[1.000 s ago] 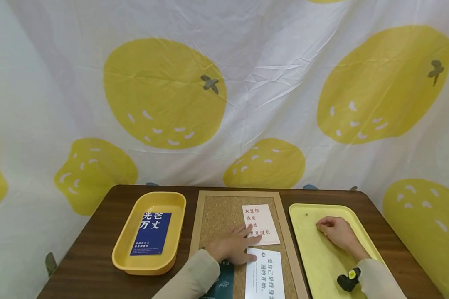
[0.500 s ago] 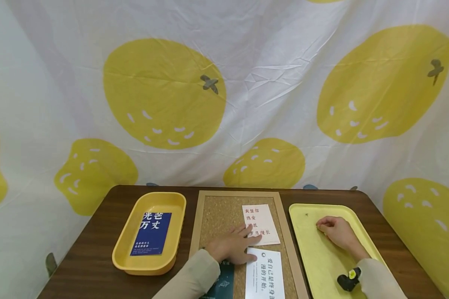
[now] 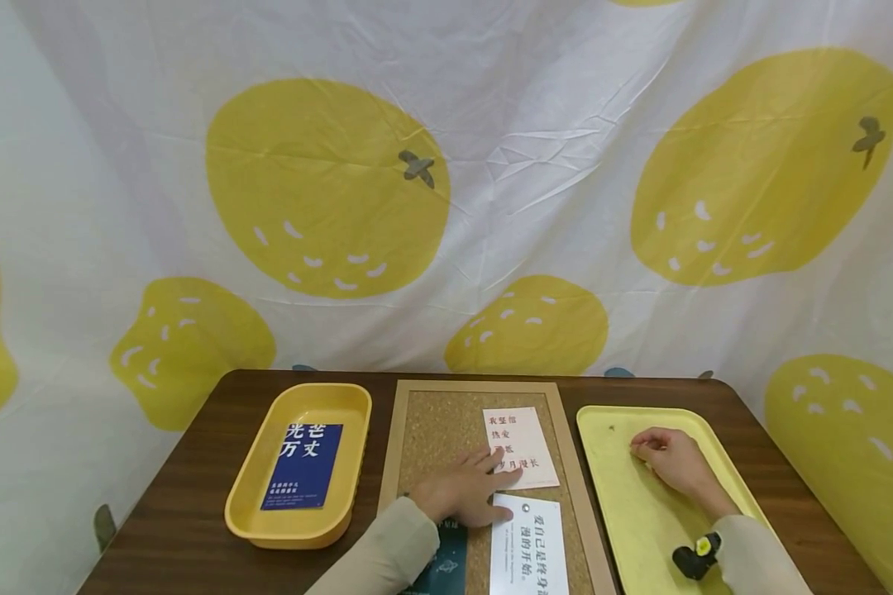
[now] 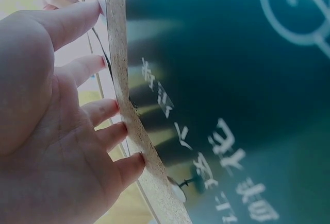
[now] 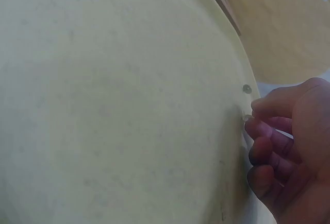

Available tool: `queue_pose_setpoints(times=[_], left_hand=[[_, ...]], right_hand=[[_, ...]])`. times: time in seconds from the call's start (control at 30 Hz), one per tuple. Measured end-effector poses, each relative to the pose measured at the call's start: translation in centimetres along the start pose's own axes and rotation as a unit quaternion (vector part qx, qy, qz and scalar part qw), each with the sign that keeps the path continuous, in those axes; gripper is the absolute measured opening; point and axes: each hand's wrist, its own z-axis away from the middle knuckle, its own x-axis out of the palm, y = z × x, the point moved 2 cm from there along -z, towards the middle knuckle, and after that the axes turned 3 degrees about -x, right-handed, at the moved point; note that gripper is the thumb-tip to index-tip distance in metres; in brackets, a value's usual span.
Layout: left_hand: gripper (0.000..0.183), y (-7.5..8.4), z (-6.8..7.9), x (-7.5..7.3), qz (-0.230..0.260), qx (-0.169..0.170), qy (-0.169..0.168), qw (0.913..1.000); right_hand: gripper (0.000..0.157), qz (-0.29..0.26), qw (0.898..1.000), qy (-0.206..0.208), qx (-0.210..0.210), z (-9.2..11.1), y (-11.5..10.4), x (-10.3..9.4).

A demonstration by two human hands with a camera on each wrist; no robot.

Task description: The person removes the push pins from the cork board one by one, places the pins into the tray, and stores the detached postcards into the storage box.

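Note:
My left hand [image 3: 465, 493] lies spread on the corkboard [image 3: 439, 430], its fingertips over a pink card [image 3: 521, 446] and its thumb at the white card [image 3: 528, 545] below. A dark green card [image 3: 448, 562], partly under my sleeve, shows close up in the left wrist view, with a thumbtack [image 4: 178, 189] at its edge. Over the yellow tray [image 3: 625, 512], my right hand [image 3: 673, 459] has thumb and forefinger together. The right wrist view shows them pinching a small clear-looking thumbtack [image 5: 247, 118]. Another thumbtack [image 5: 247, 88] lies just beyond on the tray.
An orange-yellow basin [image 3: 241, 512] on the left holds a dark blue card [image 3: 305, 467]. The brown table [image 3: 193, 512] ends at a lemon-print curtain [image 3: 387, 330]. A black strap-like device [image 3: 694, 559] sits at my right wrist.

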Motion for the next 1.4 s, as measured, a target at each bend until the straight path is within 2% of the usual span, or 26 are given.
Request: queue_pose_setpoints(times=[0.23,0.5,0.7,1.07,1.4], left_hand=[[0.064,0.0,0.0,0.0,-0.007,0.004,0.001,1.0],[0.064,0.0,0.0,0.0,-0.008,0.002,0.002,1.0],[0.064,0.1,0.1,0.0,-0.003,0.003,0.001,1.0],[0.064,0.0,0.0,0.0,0.004,-0.002,-0.002,1.0],[0.065,0.0,-0.1,0.0,-0.001,-0.004,-0.002,1.0]], right_hand=[[0.012,0.02,1.0,0.021,-0.006,-0.3,-0.8,-0.4],[0.013,0.019,0.999,0.008,-0.039,-1.1,-2.7,0.0],[0.009,0.016,0.998,0.002,-0.065,-1.9,-4.4,0.9],[0.011,-0.039,0.997,-0.016,-0.062,-3.2,-6.2,3.3],[0.01,-0.049,0.996,-0.034,-0.065,-4.0,-7.5,4.6]])
